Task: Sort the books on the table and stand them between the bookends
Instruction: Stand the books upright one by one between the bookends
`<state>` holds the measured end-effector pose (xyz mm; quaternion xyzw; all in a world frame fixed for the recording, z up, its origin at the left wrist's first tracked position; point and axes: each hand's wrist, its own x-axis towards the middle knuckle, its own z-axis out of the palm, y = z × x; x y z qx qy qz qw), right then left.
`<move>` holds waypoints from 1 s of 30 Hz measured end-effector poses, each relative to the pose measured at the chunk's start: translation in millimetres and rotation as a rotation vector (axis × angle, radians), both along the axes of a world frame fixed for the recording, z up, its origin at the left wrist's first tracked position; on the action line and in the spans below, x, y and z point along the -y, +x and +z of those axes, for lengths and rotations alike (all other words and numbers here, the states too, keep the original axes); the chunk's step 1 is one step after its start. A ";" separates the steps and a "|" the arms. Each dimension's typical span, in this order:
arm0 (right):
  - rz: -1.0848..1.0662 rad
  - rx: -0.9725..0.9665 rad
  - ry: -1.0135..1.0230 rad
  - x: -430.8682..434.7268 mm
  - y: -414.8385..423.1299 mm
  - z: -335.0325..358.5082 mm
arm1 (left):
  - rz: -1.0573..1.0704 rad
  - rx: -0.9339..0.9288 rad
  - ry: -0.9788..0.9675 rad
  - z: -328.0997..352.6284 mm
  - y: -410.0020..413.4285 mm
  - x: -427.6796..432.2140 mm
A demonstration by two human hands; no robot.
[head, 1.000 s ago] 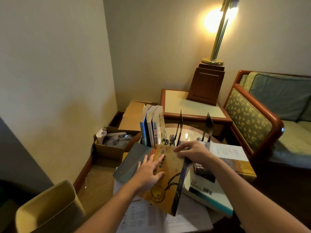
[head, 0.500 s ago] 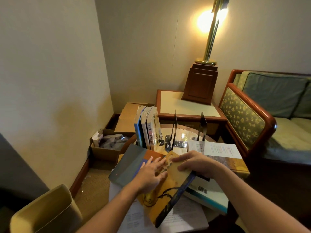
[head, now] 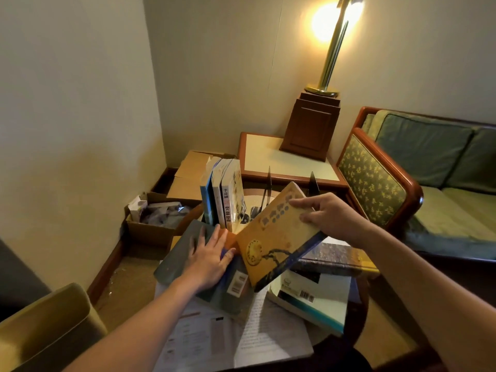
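Note:
My right hand (head: 328, 216) grips the top edge of an orange book (head: 273, 234) with a dark spine and holds it tilted above the table. My left hand (head: 210, 255) rests flat on a grey book (head: 179, 253) lying on the table. Three books (head: 224, 194) stand upright at the back left. Two thin black bookends (head: 268, 183) (head: 313, 183) stand to their right, partly hidden by the orange book. A white and teal book (head: 319, 299) lies under a dark purple one (head: 335, 257) on the right.
Loose printed papers (head: 241, 331) cover the round table's near side. A side table (head: 268, 159) with a lamp base (head: 311, 124) is behind. Cardboard boxes (head: 158, 224) sit on the floor at left, a sofa (head: 418, 178) at right, a chair (head: 45, 326) at lower left.
My right hand has lifted the orange book off the pile and swung it up to the right. My left hand slid left onto the grey book beneath.

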<state>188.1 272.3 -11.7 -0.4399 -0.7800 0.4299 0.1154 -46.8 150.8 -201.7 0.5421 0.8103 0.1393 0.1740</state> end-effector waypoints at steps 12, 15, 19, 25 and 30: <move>0.005 -0.001 0.418 -20.7 -49.4 7.6 | -0.048 -0.138 0.062 -11.2 -6.6 1.3; 0.000 -0.004 0.499 -25.3 -68.7 0.7 | -0.058 -0.146 0.095 -13.7 -6.8 2.9; 0.003 0.021 0.562 -29.7 -95.8 -4.2 | -0.060 -0.174 0.125 -20.3 -8.7 1.7; 0.032 0.084 0.573 -42.5 -141.5 -24.1 | -0.053 -0.188 0.170 -24.8 -7.8 1.8; 0.108 0.139 0.509 -52.0 -172.5 -45.5 | -0.057 -0.192 0.175 -26.3 -8.8 1.1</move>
